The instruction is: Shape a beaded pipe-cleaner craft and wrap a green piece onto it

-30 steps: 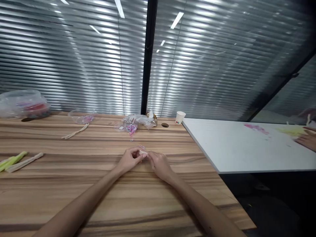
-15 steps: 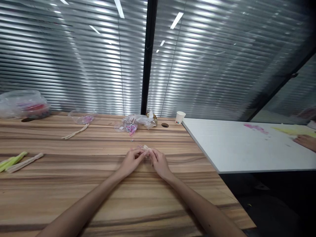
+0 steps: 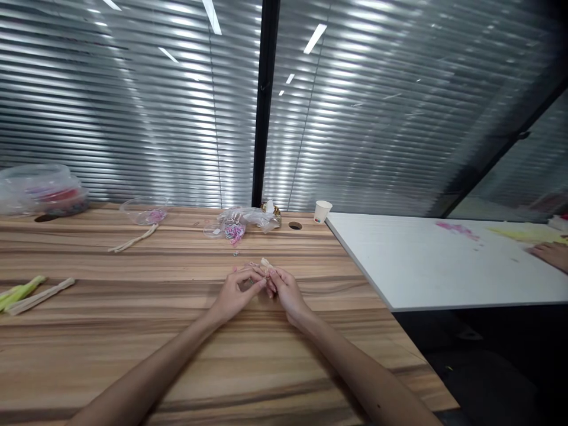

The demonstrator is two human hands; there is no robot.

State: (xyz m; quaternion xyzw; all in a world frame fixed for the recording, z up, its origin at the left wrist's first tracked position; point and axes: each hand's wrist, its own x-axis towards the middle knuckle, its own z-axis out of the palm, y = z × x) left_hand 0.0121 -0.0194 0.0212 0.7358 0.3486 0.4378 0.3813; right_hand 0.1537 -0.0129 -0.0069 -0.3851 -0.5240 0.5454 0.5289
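Observation:
My left hand (image 3: 237,293) and my right hand (image 3: 286,293) meet fingertip to fingertip over the wooden table (image 3: 133,355). Together they pinch a small cream-coloured fuzzy stick (image 3: 265,264), whose end pokes up between the fingers. A few tiny pink pieces lie on the wood just beyond my fingers. Farther back sits a clear plastic bag of pink and purple small rings (image 3: 234,228), with one loose ring (image 3: 236,253) in front of it.
Cream sticks (image 3: 133,239) and a clear dish (image 3: 144,212) lie at the back left, green and cream sticks (image 3: 26,293) at the far left, a plastic bag (image 3: 42,189) beyond. A paper cup (image 3: 322,211) stands beside a white table (image 3: 444,266), where another person's hand (image 3: 550,254) rests.
My hands have drawn slightly closer together and the cream stick now points up between my fingers. The view has shifted a little. The other person's hand stays at the far right.

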